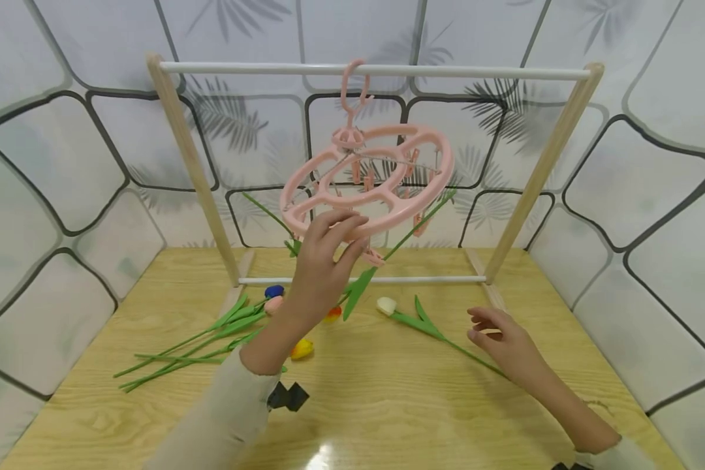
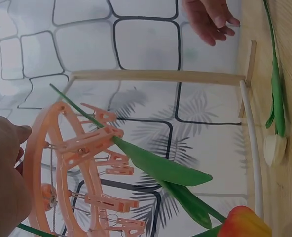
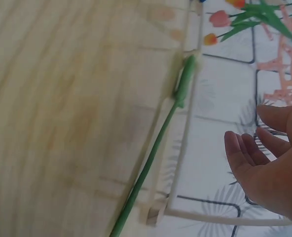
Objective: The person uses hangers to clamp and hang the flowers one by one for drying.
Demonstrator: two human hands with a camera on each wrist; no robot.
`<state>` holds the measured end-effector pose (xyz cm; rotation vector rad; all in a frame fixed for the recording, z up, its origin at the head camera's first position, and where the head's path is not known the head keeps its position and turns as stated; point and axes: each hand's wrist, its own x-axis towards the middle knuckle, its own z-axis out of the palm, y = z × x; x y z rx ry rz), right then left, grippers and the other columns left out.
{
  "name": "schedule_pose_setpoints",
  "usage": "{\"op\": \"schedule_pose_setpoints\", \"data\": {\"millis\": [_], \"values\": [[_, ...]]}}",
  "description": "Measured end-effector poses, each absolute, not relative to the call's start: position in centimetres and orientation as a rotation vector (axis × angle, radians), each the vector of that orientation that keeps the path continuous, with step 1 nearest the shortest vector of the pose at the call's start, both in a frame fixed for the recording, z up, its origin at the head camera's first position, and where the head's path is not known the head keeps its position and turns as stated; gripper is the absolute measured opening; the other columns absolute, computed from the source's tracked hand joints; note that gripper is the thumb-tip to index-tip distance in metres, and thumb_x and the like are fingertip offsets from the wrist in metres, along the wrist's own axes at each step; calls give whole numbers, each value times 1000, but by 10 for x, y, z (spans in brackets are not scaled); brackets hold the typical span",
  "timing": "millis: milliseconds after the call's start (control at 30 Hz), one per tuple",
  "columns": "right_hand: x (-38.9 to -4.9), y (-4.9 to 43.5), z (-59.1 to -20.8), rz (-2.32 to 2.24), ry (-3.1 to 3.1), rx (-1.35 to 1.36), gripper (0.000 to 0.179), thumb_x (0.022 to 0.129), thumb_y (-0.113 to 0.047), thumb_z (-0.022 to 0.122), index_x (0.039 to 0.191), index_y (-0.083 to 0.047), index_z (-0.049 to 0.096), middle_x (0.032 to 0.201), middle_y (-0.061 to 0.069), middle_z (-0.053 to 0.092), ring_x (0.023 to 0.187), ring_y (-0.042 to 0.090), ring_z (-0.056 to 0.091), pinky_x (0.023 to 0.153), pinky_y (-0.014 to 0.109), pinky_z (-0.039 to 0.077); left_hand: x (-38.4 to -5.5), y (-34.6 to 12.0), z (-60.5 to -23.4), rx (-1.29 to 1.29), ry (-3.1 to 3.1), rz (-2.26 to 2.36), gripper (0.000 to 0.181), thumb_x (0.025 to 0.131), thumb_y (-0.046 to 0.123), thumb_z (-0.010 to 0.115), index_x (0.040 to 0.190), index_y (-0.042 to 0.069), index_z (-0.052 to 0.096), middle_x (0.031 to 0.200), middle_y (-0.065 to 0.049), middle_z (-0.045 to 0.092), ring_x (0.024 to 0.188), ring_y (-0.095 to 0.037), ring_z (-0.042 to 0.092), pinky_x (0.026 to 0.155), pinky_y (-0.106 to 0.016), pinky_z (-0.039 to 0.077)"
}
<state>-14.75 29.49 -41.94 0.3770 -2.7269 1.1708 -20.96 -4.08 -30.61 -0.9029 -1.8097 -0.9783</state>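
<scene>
My left hand grips the near rim of a round pink clip hanger, its thumb below the rim. The hanger tilts and hangs by its hook from a white rod. In the left wrist view, a pink clip holds the green stem of a red-and-yellow tulip, which hangs head down. Another stem slants down on the hanger's left side. My right hand holds nothing, its fingers loosely bent above the stem of a white tulip lying on the table.
A wooden stand carries the white top rod and a lower white bar. Several tulips lie at left on the wooden table, with blue, pink and yellow heads. Patterned walls enclose the table.
</scene>
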Motion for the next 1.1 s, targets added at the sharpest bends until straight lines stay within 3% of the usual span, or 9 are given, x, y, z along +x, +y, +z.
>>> {"op": "schedule_pose_setpoints", "data": {"millis": [233,500,800,1100], "values": [[-151,314,-433,1076,-2825,374,43,95,-13,70,133,2,59,123,19,62,106,30,62,85,22,55,-219,-43,-301,-974,-1855,-921,25,95,10,71,118,1,72,119,-13,67,114,-28,59,101,-38,48],[-152,318,-442,1055,-2916,431,41,92,-7,72,129,6,60,116,18,65,99,26,63,81,27,56,-222,-45,-298,-1012,-1853,-892,21,92,6,72,113,1,74,109,-10,71,102,-25,62,91,-34,51],[-159,319,-457,965,-3014,360,37,87,-4,75,121,5,64,101,8,66,92,21,62,74,33,53,-222,-47,-298,-1019,-1850,-922,19,93,6,71,111,1,75,110,-11,72,103,-26,62,92,-34,51],[-160,313,-457,1071,-3035,389,29,87,8,68,115,5,67,93,3,65,85,15,59,69,27,53,-223,-50,-300,-1007,-1874,-937,19,93,7,71,111,2,75,112,-11,72,107,-26,61,94,-33,51]]}}
